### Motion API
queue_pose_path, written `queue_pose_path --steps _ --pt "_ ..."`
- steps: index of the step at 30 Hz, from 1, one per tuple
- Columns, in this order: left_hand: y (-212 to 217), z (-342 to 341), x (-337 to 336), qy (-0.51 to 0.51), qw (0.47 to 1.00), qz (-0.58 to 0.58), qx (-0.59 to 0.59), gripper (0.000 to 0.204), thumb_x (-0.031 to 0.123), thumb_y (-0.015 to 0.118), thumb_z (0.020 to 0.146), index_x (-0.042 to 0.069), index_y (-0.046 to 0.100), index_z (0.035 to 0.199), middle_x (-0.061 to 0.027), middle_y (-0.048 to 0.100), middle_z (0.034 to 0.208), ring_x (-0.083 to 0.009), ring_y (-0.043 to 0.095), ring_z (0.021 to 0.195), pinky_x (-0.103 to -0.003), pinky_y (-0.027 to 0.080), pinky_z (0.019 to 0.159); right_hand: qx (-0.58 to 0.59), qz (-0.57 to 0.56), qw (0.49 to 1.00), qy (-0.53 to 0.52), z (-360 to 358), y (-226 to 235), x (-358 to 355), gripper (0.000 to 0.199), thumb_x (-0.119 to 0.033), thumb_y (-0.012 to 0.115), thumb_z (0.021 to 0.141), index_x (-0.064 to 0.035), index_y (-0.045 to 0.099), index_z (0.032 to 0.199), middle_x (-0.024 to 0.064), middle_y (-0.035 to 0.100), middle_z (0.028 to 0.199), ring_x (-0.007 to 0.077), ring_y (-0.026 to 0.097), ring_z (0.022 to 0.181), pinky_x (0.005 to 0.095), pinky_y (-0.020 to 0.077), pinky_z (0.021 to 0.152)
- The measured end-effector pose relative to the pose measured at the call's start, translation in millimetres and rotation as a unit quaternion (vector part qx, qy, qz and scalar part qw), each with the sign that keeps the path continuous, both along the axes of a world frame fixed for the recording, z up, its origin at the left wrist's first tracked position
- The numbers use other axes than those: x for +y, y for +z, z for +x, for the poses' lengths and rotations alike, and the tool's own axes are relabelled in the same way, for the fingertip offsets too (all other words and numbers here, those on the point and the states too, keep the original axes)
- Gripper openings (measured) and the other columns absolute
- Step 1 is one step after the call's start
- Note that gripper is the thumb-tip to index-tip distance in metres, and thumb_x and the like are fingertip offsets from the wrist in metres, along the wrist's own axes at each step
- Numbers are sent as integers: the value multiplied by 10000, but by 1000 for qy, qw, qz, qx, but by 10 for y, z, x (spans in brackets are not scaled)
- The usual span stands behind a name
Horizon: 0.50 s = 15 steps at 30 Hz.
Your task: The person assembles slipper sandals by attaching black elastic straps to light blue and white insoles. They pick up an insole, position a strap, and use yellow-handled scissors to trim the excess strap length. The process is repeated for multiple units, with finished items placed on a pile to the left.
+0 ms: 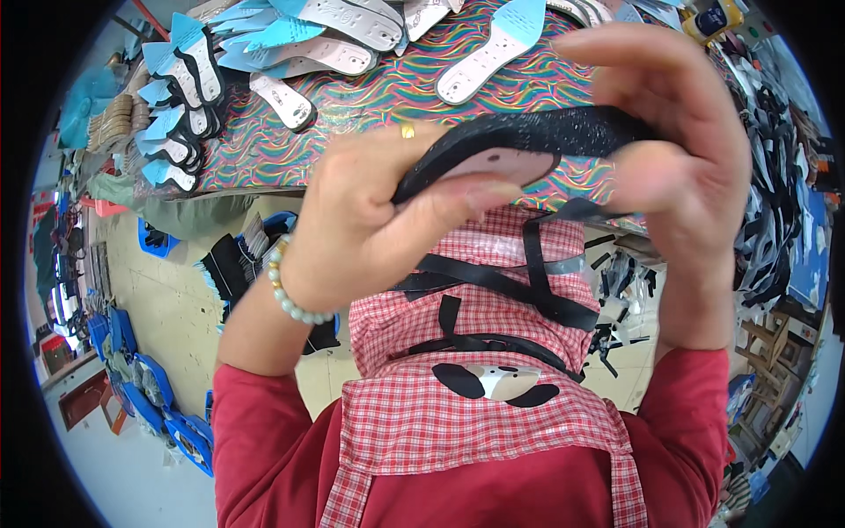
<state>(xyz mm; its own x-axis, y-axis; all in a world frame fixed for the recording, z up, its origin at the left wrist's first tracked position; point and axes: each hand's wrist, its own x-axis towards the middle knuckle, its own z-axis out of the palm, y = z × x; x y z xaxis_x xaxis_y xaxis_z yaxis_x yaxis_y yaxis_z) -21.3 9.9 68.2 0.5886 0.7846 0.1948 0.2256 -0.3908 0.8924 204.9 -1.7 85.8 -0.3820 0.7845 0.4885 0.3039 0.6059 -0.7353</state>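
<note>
A shoe insole (pixel 528 134) with a black band along its edge and a pale underside is held up in front of me, tilted on its side. My left hand (pixel 361 189) grips its near end, thumb on the pale face and fingers behind. Around the other end curls my right hand (pixel 700 145), its thumb blurred and its index finger raised off the insole. A loose black strip (pixel 581 210) hangs by the right palm; whether the hand pinches it cannot be made out. More black strips (pixel 502 283) lie across my lap on the red checked apron (pixel 475 422).
The table (pixel 387 106) has a colourful wavy cover. Blue-and-white insoles (pixel 343 53) pile at its far left, and one single insole (pixel 493 53) lies farther right. Black-edged insoles (pixel 180 132) stack at the left edge. Black strips (pixel 766 220) hang at right. Blue bins (pixel 150 387) stand on the floor.
</note>
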Motion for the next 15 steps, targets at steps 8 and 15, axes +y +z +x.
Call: queue_pose_path --steps 8,15 --pt "-190 182 -264 165 944 -155 -240 257 202 670 870 -29 656 983 -51 669 818 -105 600 635 -249 490 578 236 -9 952 -194 -476 -712 -321 151 -88 672 842 -8 620 959 71 597 875 137 549 737 243 436 633" --pt "-350 279 -121 153 929 -160 -297 332 177 679 859 -28 606 1109 -69 651 996 -128 606 896 -277 510 760 204 -8 969 -139 -626 -699 -168 164 -40 722 772 -14 623 900 93 596 854 201 581 759 290 466 650"
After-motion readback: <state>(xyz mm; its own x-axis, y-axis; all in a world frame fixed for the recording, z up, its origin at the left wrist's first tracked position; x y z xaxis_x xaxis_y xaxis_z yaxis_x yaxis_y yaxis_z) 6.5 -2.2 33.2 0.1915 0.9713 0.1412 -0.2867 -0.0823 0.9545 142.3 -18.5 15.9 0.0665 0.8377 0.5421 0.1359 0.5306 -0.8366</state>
